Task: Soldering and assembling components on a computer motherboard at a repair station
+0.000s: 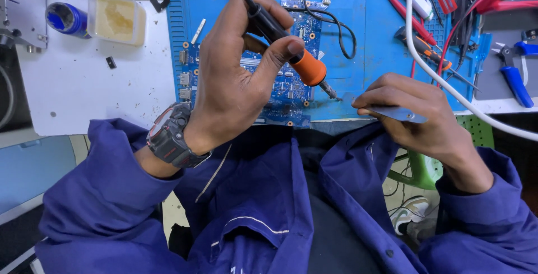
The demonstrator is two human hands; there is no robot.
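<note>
My left hand (235, 78) grips a soldering iron (305, 64) with a black handle and an orange collar; its tip points right and down, near the mat's front edge. Under the hand lies a blue circuit board (291, 92) on a blue work mat (358, 38). My right hand (417, 120) pinches a thin flat metal piece (400, 113) just right of the iron's tip. A black wristwatch (171, 134) sits on my left wrist. Both sleeves are dark blue.
A small square tub of yellowish paste (116, 18) and a blue round can (64, 19) stand at the back left on a white sheet. Screwdrivers (431, 52), a thick white cable (448, 83), red leads and blue-handled pliers (515, 80) crowd the right side.
</note>
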